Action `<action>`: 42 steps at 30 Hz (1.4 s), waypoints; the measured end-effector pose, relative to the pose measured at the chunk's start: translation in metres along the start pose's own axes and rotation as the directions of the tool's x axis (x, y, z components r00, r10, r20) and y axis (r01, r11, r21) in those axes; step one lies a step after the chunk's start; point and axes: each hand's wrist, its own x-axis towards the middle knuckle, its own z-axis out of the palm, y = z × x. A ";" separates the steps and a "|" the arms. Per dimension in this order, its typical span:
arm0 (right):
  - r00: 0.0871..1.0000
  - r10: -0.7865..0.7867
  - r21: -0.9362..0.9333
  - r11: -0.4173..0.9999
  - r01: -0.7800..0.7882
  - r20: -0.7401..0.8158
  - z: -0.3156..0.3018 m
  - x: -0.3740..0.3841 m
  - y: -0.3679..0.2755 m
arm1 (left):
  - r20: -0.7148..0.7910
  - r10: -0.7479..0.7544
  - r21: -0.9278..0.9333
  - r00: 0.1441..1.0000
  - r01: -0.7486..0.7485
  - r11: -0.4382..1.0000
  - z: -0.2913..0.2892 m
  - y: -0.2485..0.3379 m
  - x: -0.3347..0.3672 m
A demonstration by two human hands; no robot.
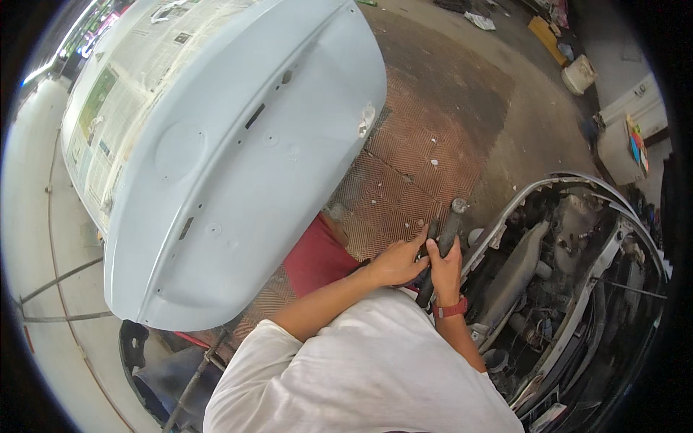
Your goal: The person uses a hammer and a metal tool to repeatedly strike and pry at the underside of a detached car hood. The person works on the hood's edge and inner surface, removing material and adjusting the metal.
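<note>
In front of my body, my right hand (444,265) is wrapped round a thick dark grey tube (447,234) with a pale round end pointing away from me. A red watch sits on that wrist. From the left, my left hand (399,261) reaches to the same tube. Its index finger stretches along a slimmer dark piece (433,229) beside the tube, and its other fingers are bent round the lower part. The tube's near end is partly hidden by my hands and white shirt. What kind of part it is cannot be made out.
A large pale grey car panel (289,166) stands at the left, with newspaper masking (137,86) behind it. An open engine bay (548,281) lies close on my right. Brown patterned matting (426,130) covers the floor ahead. A white bucket (579,76) stands far right.
</note>
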 end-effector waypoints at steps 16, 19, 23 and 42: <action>0.959 -0.136 0.412 0.911 0.023 0.248 -0.026 0.032 -0.108 | -0.138 -0.570 -0.841 0.810 0.207 0.499 -0.046 -0.114 -0.039; 0.956 -0.160 0.473 0.881 0.025 0.247 -0.029 0.024 -0.113 | -0.336 -0.491 -0.812 0.803 0.017 0.583 -0.049 -0.114 -0.042; 0.979 0.049 0.307 0.945 -0.109 0.196 -0.021 0.012 -0.055 | -0.337 -0.633 -0.746 0.697 0.212 0.631 -0.048 -0.142 -0.032; 0.939 -0.164 0.417 0.909 0.025 0.302 0.069 0.130 -0.160 | -0.507 -0.592 -0.702 0.627 0.098 0.706 -0.039 -0.155 -0.035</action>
